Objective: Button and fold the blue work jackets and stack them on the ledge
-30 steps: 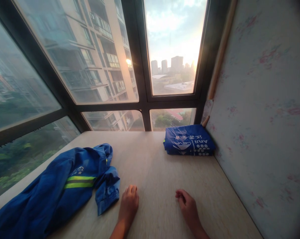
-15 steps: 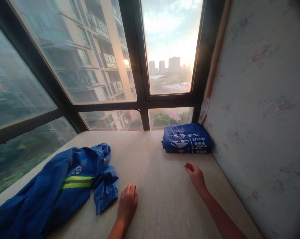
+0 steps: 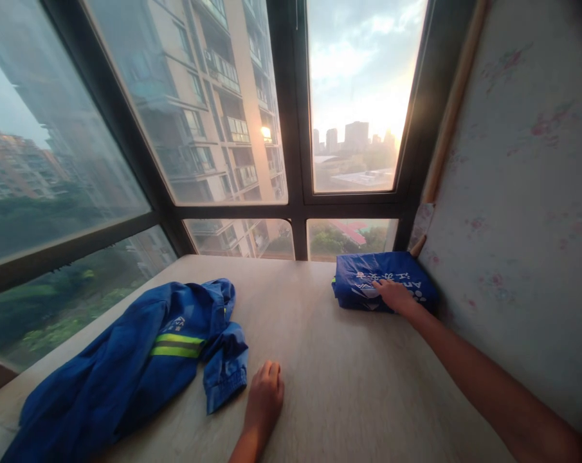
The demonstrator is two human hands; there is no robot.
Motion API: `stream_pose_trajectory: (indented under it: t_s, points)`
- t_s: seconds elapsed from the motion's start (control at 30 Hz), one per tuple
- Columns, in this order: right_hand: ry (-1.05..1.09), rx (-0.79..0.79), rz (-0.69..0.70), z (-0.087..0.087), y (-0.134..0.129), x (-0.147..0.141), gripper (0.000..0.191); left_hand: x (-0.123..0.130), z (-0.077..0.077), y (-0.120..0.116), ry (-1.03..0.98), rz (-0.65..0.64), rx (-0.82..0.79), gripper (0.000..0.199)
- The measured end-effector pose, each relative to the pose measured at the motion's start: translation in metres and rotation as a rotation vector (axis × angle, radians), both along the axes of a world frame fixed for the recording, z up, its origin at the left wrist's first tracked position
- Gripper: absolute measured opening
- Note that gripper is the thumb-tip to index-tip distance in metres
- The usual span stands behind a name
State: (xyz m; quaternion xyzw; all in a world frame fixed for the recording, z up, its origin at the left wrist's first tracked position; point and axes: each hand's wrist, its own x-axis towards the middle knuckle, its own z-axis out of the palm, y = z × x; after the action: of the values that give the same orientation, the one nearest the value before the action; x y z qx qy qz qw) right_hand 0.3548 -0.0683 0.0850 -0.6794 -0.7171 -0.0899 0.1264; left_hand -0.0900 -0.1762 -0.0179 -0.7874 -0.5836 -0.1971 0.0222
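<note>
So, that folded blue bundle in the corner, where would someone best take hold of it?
Probably by its front left corner, pinching the layers together, coming from the front left. The folded blue bundle lies flat, its right end close to the flowered wall and its back toward the window, while its front and left edges face out over the tabletop.

jacket [image 3: 127, 360]: matt cloth | bundle [image 3: 375, 265]: slightly glossy, plastic-looking | tabletop [image 3: 329, 366]: smooth, faintly grained | window [image 3: 363, 77]: smooth glass | wall [image 3: 522, 212]: matt, paper-like
</note>
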Motion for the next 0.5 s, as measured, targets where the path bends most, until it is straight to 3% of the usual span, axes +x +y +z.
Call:
stream_pose_trajectory:
  t_s: [0.1,0.2,0.33,0.43,0.5]
  points:
    - [0.042,0.007,-0.053,0.041,0.013,0.010,0.032,-0.001,-0.001,0.000,-0.009,0.004,0.009,0.021]
    - [0.059,0.103,-0.133,0.096,0.018,0.014,0.036,-0.002,-0.001,0.000,-0.012,0.005,0.000,0.021]
    - [0.068,0.288,-0.259,0.170,-0.005,-0.002,0.038,-0.001,0.001,0.003,-0.020,0.011,-0.036,0.020]
    - [0.149,0.305,-0.178,0.207,-0.035,-0.025,0.034,0.001,0.002,0.004,-0.043,0.014,-0.056,0.021]
    - [0.294,0.242,-0.011,0.212,-0.050,-0.042,0.030,0.001,0.003,0.004,-0.061,0.011,-0.063,0.022]
